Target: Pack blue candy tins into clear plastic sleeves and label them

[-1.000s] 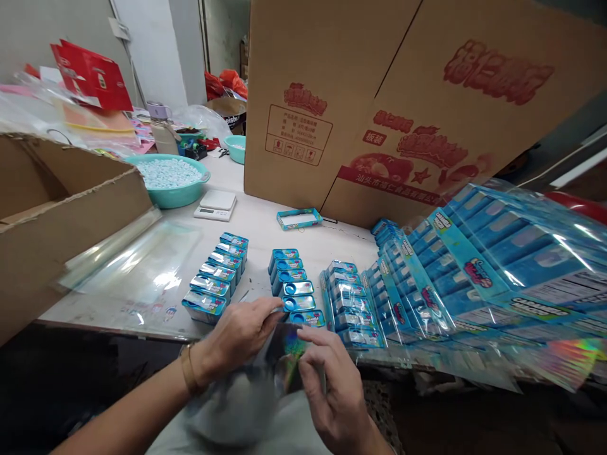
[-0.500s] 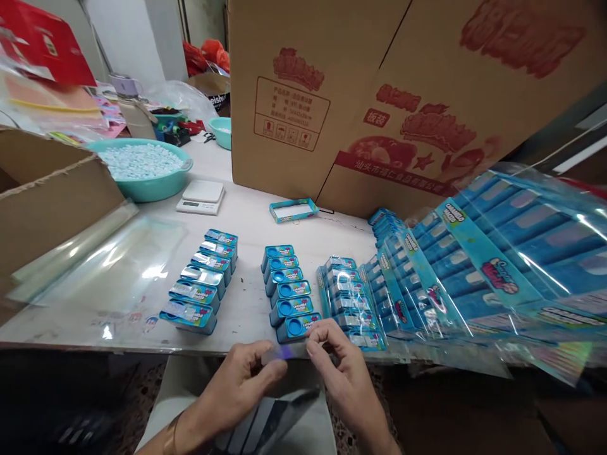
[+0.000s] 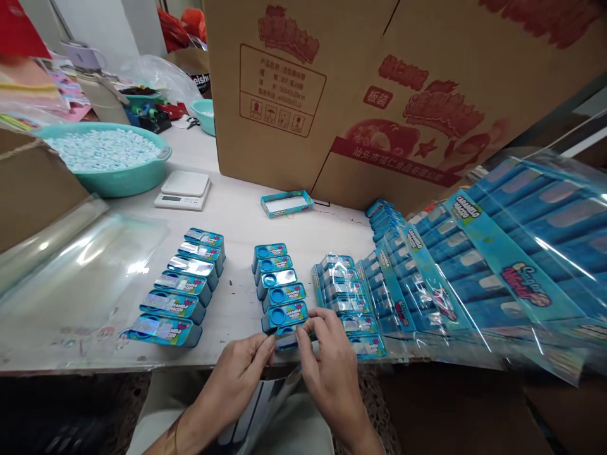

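My left hand [image 3: 239, 373] and my right hand [image 3: 327, 363] meet at the table's near edge, both pinching a small shiny sticker strip [image 3: 287, 341] over the nearest blue tin of the middle row [image 3: 279, 287]. A sheet of glossy backing [image 3: 265, 411] hangs below my hands over my lap. To the left lies another row of blue tins with shiny labels [image 3: 183, 284]. A wrapped pack of tins [image 3: 344, 294] sits just right of my right hand.
Overlapping packs in clear film [image 3: 474, 265] fan out to the right. A big cardboard carton [image 3: 379, 88] stands behind. A teal basin of white candies [image 3: 104, 158], a small white scale [image 3: 183, 189], an empty blue tray [image 3: 287, 203] and clear film sheets [image 3: 71, 253] lie left.
My hands rose from my lap to the table edge and brought the sticker strip onto the nearest tin. The view has tilted down and shifted right.
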### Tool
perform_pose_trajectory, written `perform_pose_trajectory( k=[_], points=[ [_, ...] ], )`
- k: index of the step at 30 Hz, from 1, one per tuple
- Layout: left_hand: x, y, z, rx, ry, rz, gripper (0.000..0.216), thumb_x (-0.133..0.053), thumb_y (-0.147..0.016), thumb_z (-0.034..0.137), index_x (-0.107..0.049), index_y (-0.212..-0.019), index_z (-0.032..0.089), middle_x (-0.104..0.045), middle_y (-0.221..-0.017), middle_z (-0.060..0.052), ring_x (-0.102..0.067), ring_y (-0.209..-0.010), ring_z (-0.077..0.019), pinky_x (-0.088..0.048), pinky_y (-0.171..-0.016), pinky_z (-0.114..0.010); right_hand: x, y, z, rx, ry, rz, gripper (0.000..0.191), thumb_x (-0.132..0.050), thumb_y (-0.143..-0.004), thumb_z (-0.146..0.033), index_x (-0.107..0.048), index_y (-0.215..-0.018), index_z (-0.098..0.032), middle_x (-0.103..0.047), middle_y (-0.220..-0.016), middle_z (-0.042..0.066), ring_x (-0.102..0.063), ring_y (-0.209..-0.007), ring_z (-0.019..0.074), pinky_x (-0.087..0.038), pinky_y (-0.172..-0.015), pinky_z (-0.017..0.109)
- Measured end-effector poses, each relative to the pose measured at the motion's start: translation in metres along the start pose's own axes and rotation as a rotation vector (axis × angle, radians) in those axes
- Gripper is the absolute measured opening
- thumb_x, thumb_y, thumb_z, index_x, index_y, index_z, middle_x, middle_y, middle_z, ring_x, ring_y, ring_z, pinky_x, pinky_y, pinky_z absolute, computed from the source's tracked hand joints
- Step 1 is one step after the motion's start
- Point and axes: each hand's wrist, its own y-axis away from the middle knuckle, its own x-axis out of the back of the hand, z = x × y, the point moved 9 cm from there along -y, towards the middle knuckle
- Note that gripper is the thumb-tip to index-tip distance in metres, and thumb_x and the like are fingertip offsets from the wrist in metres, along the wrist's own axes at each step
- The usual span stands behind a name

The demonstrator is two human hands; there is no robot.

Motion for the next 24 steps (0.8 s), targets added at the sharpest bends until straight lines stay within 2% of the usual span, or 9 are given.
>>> perform_pose_trajectory(
  k=[4, 9, 11, 13, 15, 17, 20, 21, 24],
  points=[
    [-0.003, -0.007, -0.011, 0.022, 0.071, -0.022, 0.053, -0.037, -0.099, 0.061, -0.046, -0.070, 0.017, -0.046, -0.067, 0.001, -0.041, -0.065, -0.0136, -0.030, -0.063, -0.026, -0.007, 0.001, 0.005, 0.016, 0.038, 0.010, 0.015, -0.049, -0.099, -0.021, -0.055, -0.085, -0.019, -0.057, -0.111, 0.010, -0.054, -0.105, 0.0228, -0.044, -0.085, 0.035],
    [-0.029, -0.016, -0.037, 0.133, 0.410, -0.161, 0.062, -0.046, -0.089, 0.073, -0.053, -0.071, 0.015, -0.038, -0.053, 0.005, -0.027, -0.051, -0.0099, -0.018, -0.052, -0.026, -0.009, 0.001, 0.011, -0.013, -0.042, 0.042, 0.010, -0.049, -0.099, -0.021, -0.054, -0.090, -0.020, -0.055, -0.110, 0.009, -0.053, -0.104, 0.0214, -0.044, -0.087, 0.034],
    [-0.037, -0.019, -0.052, 0.195, 0.491, -0.157, 0.068, -0.049, -0.083, 0.079, -0.055, -0.068, 0.014, -0.042, -0.050, 0.004, -0.028, -0.049, -0.0090, -0.017, -0.052, -0.025, -0.009, 0.000, 0.017, -0.074, -0.086, 0.058, 0.003, -0.050, -0.098, -0.021, -0.053, -0.099, -0.020, -0.054, -0.106, 0.007, -0.052, -0.101, 0.0210, -0.044, -0.086, 0.035],
    [-0.041, -0.022, -0.063, 0.235, 0.525, -0.132, 0.071, -0.052, -0.077, 0.083, -0.055, -0.065, 0.013, -0.045, -0.050, 0.003, -0.030, -0.047, -0.0087, -0.018, -0.052, -0.024, -0.010, 0.000, 0.021, -0.117, -0.103, 0.056, 0.006, -0.050, -0.097, -0.020, -0.052, -0.103, -0.020, -0.054, -0.104, 0.007, -0.051, -0.099, 0.0211, -0.044, -0.084, 0.035],
    [-0.042, -0.020, -0.066, 0.246, 0.530, -0.120, 0.072, -0.054, -0.075, 0.084, -0.056, -0.066, 0.013, -0.046, -0.049, 0.003, -0.029, -0.046, -0.0084, -0.018, -0.051, -0.024, -0.011, 0.000, 0.019, -0.100, -0.113, 0.039, 0.008, -0.048, -0.098, -0.018, -0.053, -0.103, -0.020, -0.055, -0.104, 0.006, -0.052, -0.100, 0.0210, -0.044, -0.085, 0.036],
    [-0.039, -0.013, -0.059, 0.225, 0.515, -0.128, 0.071, -0.052, -0.077, 0.083, -0.056, -0.069, 0.013, -0.047, -0.049, 0.003, -0.030, -0.045, -0.0086, -0.018, -0.050, -0.025, -0.001, 0.005, 0.011, -0.041, -0.139, 0.087, 0.014, -0.047, -0.098, -0.016, -0.055, -0.108, -0.020, -0.056, -0.109, 0.007, -0.052, -0.105, 0.0200, -0.044, -0.090, 0.035],
    [-0.025, 0.002, -0.031, 0.135, 0.455, -0.139, 0.066, -0.046, -0.087, 0.076, -0.059, -0.072, 0.012, -0.052, -0.053, 0.001, -0.037, -0.048, -0.0103, -0.024, -0.053, -0.025, 0.026, 0.020, -0.004, 0.025, -0.253, 0.189, 0.022, -0.051, -0.098, -0.016, -0.056, -0.119, -0.023, -0.056, -0.117, 0.007, -0.053, -0.112, 0.0177, -0.045, -0.096, 0.033],
    [-0.018, 0.007, -0.020, 0.094, 0.436, -0.137, 0.064, -0.046, -0.089, 0.072, -0.059, -0.072, 0.012, -0.052, -0.055, 0.000, -0.040, -0.051, -0.0109, -0.028, -0.055, -0.025, 0.027, 0.024, -0.012, 0.059, -0.296, 0.135, 0.025, -0.054, -0.098, -0.017, -0.056, -0.121, -0.024, -0.057, -0.118, 0.006, -0.053, -0.112, 0.0174, -0.046, -0.095, 0.032],
    [-0.001, 0.018, 0.006, 0.009, 0.400, -0.140, 0.050, -0.055, -0.090, 0.059, -0.058, -0.070, 0.013, -0.050, -0.062, 0.001, -0.042, -0.062, -0.0115, -0.033, -0.062, -0.024, 0.007, 0.042, -0.044, 0.242, -0.299, -0.223, 0.029, -0.059, -0.095, -0.018, -0.055, -0.123, -0.024, -0.062, -0.111, 0.005, -0.057, -0.102, 0.0181, -0.048, -0.087, 0.033]
  ],
)
